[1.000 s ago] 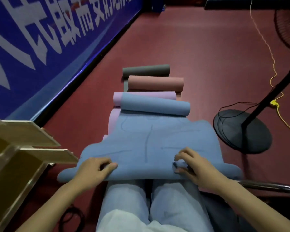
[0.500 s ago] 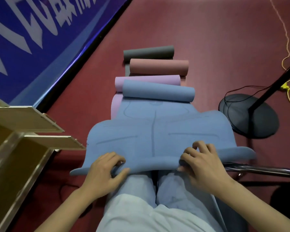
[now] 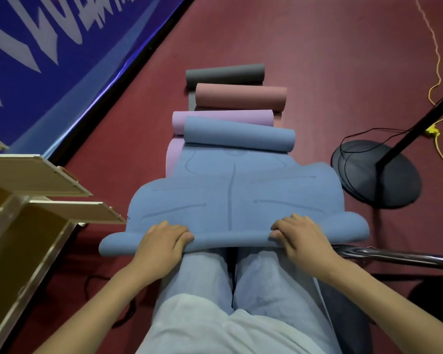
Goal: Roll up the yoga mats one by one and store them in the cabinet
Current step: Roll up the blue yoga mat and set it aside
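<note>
- The blue mat (image 3: pixel 230 198) lies over the person's knees (image 3: pixel 241 272) and runs away across the floor (image 3: pixel 317 60); its far end is curled into a loose roll, its near edge is folded over at the lap.
- The left hand (image 3: pixel 161 241) has its grip clenched on the near edge, fingers curled over the fold, left of the mat's centre line.
- The right hand (image 3: pixel 302 236) grasps the same edge on the other side, fingers curled over it.
- Beyond the blue roll lie a lilac mat (image 3: pixel 223 118), a pink mat (image 3: pixel 241 96) and a grey mat (image 3: pixel 224 74), each partly rolled, overlapping in a row.
- The wooden cabinet (image 3: pixel 36 200) stands at the left, just beside the mat's left corner.
- A black stand base (image 3: pixel 384 180) with cables sits on the floor to the right.
</note>
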`<state>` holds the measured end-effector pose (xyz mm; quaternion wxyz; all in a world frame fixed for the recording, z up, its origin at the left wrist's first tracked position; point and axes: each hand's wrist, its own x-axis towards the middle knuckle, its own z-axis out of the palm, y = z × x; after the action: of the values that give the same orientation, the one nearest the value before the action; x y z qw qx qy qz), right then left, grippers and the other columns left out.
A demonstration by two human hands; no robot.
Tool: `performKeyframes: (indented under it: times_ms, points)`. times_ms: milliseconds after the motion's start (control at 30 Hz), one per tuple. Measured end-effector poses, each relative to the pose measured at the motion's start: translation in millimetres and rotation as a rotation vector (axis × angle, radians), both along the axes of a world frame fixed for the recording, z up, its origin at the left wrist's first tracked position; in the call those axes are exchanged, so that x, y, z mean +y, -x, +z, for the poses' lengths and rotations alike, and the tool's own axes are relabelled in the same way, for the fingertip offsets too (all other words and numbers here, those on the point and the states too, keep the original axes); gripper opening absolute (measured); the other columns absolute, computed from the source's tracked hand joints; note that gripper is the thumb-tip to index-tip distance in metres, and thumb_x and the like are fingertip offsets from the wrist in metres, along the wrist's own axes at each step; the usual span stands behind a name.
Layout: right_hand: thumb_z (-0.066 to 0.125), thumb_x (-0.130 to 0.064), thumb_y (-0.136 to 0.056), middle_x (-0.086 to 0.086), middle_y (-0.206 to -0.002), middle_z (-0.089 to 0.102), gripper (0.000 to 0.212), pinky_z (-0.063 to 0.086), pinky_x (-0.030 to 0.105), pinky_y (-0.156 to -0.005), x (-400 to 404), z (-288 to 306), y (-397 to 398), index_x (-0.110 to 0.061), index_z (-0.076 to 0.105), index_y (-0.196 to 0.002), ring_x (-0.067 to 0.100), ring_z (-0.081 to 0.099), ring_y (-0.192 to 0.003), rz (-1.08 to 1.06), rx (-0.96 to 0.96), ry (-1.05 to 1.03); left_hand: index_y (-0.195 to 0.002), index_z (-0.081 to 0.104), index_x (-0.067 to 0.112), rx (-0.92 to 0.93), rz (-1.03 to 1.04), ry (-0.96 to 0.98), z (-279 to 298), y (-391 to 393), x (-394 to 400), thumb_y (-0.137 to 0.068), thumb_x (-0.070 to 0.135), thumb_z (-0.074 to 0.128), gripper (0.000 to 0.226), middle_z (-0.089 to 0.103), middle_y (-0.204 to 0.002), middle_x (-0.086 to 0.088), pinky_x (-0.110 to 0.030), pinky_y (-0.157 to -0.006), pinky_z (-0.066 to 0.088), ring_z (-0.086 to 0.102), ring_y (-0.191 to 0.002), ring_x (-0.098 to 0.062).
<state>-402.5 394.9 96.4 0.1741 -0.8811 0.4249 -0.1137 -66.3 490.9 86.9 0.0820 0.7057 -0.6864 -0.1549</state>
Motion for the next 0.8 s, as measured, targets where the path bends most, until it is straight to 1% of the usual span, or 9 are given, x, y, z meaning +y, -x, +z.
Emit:
performKeyframes:
  times_ms: [100, 200, 267, 333, 400, 500, 600, 733, 800]
  points:
    - [0.027, -0.059, -0.096, -0.009, -0.080, 0.061, 0.040, 0.040, 0.037, -0.067, -1, 2, 8, -0.030, 0.053, -0.093, 0.018, 0.054, -0.078, -0.013, -0.005, -0.133, -0.075, 0.057, 0.031, 0.112, 0.045, -0.087, 8, -1, -8, -0.084, 0.067, 0.024, 0.050, 0.061, -0.072, 0.008, -0.031, -0.067, 0.033, 0.052, -0.079, -0.008]
    - [0.046, -0.053, -0.099, -0.009, -0.073, 0.058, 0.022, 0.041, 0.035, -0.064, -8, 1, 9, -0.033, 0.045, -0.106, 0.015, 0.054, -0.073, -0.033, 0.002, -0.210, -0.079, 0.055, 0.031, 0.186, 0.152, -0.129, 1, 3, -6, -0.086, 0.066, 0.049, 0.036, 0.063, -0.069, 0.012, -0.035, -0.065, 0.044, 0.059, -0.072, -0.008]
    - [0.045, -0.054, -0.099, -0.009, -0.073, 0.057, 0.026, 0.039, 0.034, -0.062, -13, 1, 3, -0.030, 0.050, -0.105, 0.016, 0.052, -0.074, -0.054, -0.006, -0.162, -0.077, 0.053, 0.030, 0.227, 0.256, -0.106, -4, 4, -12, -0.088, 0.055, 0.068, 0.031, 0.061, -0.063, 0.014, -0.035, -0.061, 0.043, 0.059, -0.066, -0.010]
    - [0.037, -0.056, -0.101, -0.009, -0.074, 0.056, 0.039, 0.042, 0.036, -0.062, -13, -4, 1, -0.025, 0.057, -0.092, 0.019, 0.049, -0.075, -0.031, 0.002, -0.008, -0.072, 0.051, 0.028, 0.196, 0.275, -0.078, -6, 3, -17, -0.085, 0.051, 0.075, 0.036, 0.059, -0.060, 0.010, -0.035, -0.060, 0.041, 0.058, -0.066, -0.014]
    - [0.042, -0.051, -0.102, -0.005, -0.084, 0.059, 0.039, 0.045, 0.040, -0.064, -3, -7, 5, -0.021, 0.061, -0.087, 0.023, 0.052, -0.084, 0.013, 0.011, 0.156, -0.070, 0.049, 0.027, 0.094, 0.230, -0.008, -6, 5, -16, -0.084, 0.054, 0.072, 0.038, 0.056, -0.063, 0.010, -0.036, -0.061, 0.040, 0.054, -0.073, -0.017]
    - [0.064, -0.058, -0.088, 0.000, -0.110, 0.059, 0.035, 0.043, 0.040, -0.075, 11, -5, 12, -0.023, 0.068, -0.096, 0.027, 0.051, -0.107, 0.003, 0.058, 0.248, -0.070, 0.052, 0.029, -0.033, 0.095, 0.194, -7, 14, -13, -0.083, 0.057, 0.066, 0.034, 0.049, -0.073, 0.015, -0.034, -0.064, 0.038, 0.045, -0.077, -0.017]
    - [0.064, -0.056, -0.084, -0.001, -0.104, 0.056, 0.033, 0.035, 0.039, -0.072, 12, -5, 9, -0.025, 0.067, -0.094, 0.029, 0.050, -0.101, -0.026, 0.158, 0.303, -0.072, 0.058, 0.023, -0.112, 0.024, 0.281, -12, 20, -16, -0.085, 0.038, 0.078, 0.029, 0.047, -0.079, 0.011, -0.035, -0.063, 0.039, 0.046, -0.076, -0.021]
    - [0.051, -0.047, -0.088, -0.007, -0.093, 0.056, 0.025, 0.031, 0.039, -0.069, 4, -9, 4, -0.026, 0.065, -0.090, 0.027, 0.049, -0.088, -0.034, 0.187, 0.308, -0.077, 0.060, 0.018, -0.193, -0.052, 0.363, -10, 21, -12, -0.100, 0.045, 0.045, 0.039, 0.052, -0.079, 0.004, -0.040, -0.065, 0.043, 0.052, -0.074, -0.027]
    - [0.049, -0.043, -0.090, -0.009, -0.092, 0.059, 0.025, 0.031, 0.039, -0.070, 2, -11, 3, -0.026, 0.067, -0.092, 0.026, 0.051, -0.086, -0.047, 0.179, 0.315, -0.084, 0.062, 0.017, -0.182, -0.068, 0.371, -5, 23, -4, -0.099, 0.051, 0.047, 0.041, 0.056, -0.085, 0.001, -0.042, -0.067, 0.045, 0.053, -0.078, -0.028]
